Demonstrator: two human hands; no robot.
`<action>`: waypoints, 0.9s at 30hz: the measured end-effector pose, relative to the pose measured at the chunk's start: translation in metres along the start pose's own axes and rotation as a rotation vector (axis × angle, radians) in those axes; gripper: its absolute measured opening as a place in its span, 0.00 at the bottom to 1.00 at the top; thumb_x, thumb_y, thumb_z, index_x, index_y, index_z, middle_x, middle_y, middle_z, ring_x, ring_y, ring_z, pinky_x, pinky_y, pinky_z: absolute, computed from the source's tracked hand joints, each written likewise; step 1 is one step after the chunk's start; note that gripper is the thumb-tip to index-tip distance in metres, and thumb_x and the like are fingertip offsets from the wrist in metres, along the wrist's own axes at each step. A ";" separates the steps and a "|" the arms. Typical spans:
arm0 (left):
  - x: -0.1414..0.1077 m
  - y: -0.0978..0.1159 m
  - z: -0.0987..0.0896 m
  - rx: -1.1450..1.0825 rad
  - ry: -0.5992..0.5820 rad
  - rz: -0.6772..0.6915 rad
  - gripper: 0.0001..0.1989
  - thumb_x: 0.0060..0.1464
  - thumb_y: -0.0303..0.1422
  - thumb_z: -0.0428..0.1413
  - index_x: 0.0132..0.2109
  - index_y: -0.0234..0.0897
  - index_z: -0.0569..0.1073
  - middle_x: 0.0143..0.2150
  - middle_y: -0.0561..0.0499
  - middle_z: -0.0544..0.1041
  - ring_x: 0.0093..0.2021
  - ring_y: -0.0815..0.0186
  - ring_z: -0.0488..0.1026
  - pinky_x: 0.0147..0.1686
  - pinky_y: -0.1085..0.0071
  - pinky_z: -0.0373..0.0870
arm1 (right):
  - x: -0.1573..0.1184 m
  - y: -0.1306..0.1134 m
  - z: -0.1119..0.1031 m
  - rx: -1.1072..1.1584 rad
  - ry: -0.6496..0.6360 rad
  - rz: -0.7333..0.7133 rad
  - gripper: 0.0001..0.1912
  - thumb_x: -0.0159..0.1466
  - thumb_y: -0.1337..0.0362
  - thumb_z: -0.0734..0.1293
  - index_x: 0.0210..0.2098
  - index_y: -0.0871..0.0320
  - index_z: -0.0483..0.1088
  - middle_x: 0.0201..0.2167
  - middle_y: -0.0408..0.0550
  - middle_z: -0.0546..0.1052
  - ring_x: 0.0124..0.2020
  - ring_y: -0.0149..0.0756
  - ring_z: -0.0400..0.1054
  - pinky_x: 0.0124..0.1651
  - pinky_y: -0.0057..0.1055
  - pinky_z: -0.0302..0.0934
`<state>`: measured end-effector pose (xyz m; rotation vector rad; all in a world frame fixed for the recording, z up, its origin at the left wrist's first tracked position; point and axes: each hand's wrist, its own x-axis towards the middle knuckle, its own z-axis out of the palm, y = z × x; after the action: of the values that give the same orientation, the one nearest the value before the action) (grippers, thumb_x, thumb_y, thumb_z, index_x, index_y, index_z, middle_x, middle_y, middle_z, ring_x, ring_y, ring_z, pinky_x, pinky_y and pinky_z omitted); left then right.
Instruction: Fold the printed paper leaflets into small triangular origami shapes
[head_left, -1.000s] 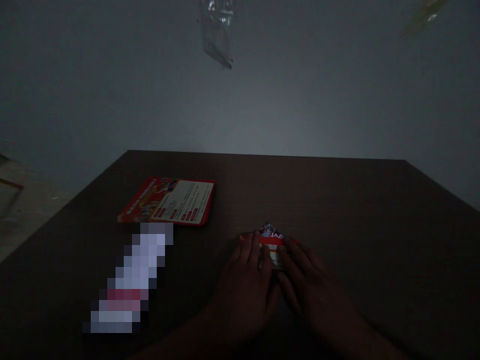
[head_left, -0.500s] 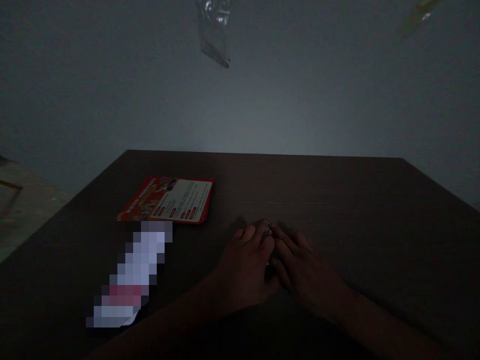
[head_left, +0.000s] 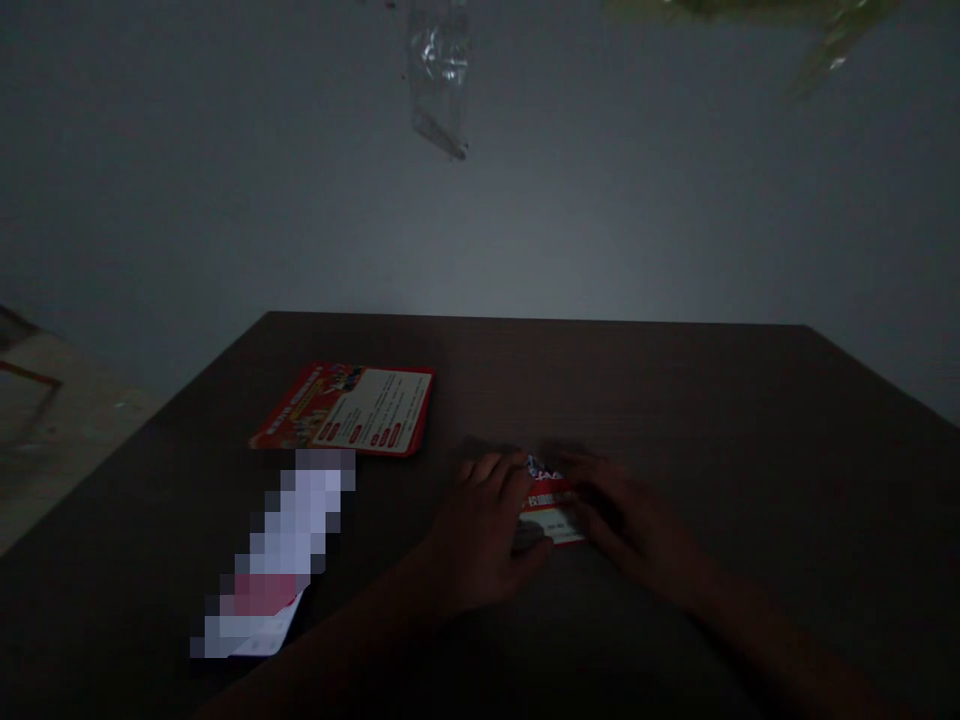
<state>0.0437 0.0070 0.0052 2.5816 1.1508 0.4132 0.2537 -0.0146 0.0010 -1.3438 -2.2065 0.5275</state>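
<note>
A small red and white printed leaflet (head_left: pixel 551 508), seemingly folded, lies on the table between my hands. My left hand (head_left: pixel 480 525) holds its left side, fingers bent over it and thumb at the near edge. At the right edge is my right hand (head_left: pixel 637 520), fingers apart and a little blurred, its thumb side touching or just above the paper. The hands cover both ends of the leaflet, so its full outline is hidden.
To the left lies a stack of red and white printed leaflets (head_left: pixel 375 410). Nearer me is a phone (head_left: pixel 281 540) with a lit, pixelated screen, close to my left forearm. The dark wooden table (head_left: pixel 637 380) meets a wall with a clear plastic strip (head_left: pixel 441 80) on it.
My hands were close together, covering nearly all of the leaflet. The right hand has moved right and its fingers have spread, exposing the printed face. The view has shifted slightly.
</note>
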 end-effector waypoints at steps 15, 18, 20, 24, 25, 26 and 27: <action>0.005 -0.005 0.004 -0.026 0.090 0.033 0.14 0.52 0.27 0.53 0.47 0.35 0.68 0.50 0.46 0.71 0.51 0.58 0.64 0.51 0.60 0.61 | -0.003 0.019 0.003 0.079 0.179 0.225 0.12 0.63 0.62 0.61 0.45 0.56 0.67 0.42 0.51 0.75 0.42 0.41 0.70 0.43 0.39 0.65; 0.005 -0.005 0.004 -0.033 0.066 0.051 0.11 0.54 0.27 0.52 0.46 0.35 0.68 0.49 0.46 0.71 0.50 0.59 0.64 0.51 0.61 0.61 | -0.004 0.021 0.005 0.138 0.177 0.263 0.12 0.62 0.63 0.60 0.45 0.56 0.67 0.40 0.49 0.75 0.41 0.40 0.71 0.43 0.39 0.65; 0.005 -0.005 0.004 -0.045 0.049 0.053 0.10 0.54 0.27 0.52 0.45 0.35 0.68 0.47 0.47 0.72 0.48 0.60 0.65 0.50 0.62 0.62 | -0.004 0.021 0.006 0.168 0.182 0.291 0.13 0.62 0.62 0.61 0.46 0.56 0.66 0.39 0.49 0.76 0.41 0.40 0.71 0.42 0.38 0.66; 0.006 -0.005 0.003 -0.060 0.032 0.048 0.10 0.55 0.26 0.52 0.45 0.36 0.69 0.46 0.48 0.72 0.47 0.61 0.65 0.49 0.62 0.62 | -0.003 0.021 0.007 0.220 0.190 0.363 0.13 0.61 0.61 0.63 0.44 0.57 0.67 0.35 0.48 0.76 0.38 0.40 0.72 0.39 0.37 0.67; 0.007 -0.006 0.003 -0.062 0.031 0.051 0.09 0.55 0.26 0.52 0.45 0.36 0.69 0.46 0.48 0.72 0.47 0.60 0.65 0.49 0.62 0.62 | -0.003 0.021 0.008 0.251 0.198 0.378 0.13 0.60 0.61 0.63 0.44 0.57 0.67 0.34 0.48 0.76 0.36 0.39 0.72 0.38 0.36 0.67; 0.007 -0.006 0.003 -0.061 0.031 0.055 0.09 0.55 0.26 0.51 0.44 0.36 0.69 0.46 0.48 0.72 0.47 0.60 0.65 0.49 0.62 0.63 | -0.003 0.021 0.009 0.286 0.209 0.389 0.13 0.60 0.61 0.64 0.44 0.57 0.67 0.32 0.47 0.76 0.35 0.39 0.72 0.37 0.36 0.67; 0.007 -0.007 0.003 -0.060 0.032 0.062 0.08 0.56 0.26 0.51 0.44 0.36 0.69 0.46 0.48 0.72 0.47 0.60 0.65 0.49 0.62 0.63 | -0.003 0.020 0.010 0.322 0.222 0.397 0.14 0.59 0.61 0.65 0.44 0.57 0.67 0.31 0.46 0.75 0.34 0.38 0.72 0.37 0.35 0.67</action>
<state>0.0449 0.0164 0.0007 2.5729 1.0541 0.4965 0.2633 -0.0088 -0.0190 -1.5779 -1.6016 0.7951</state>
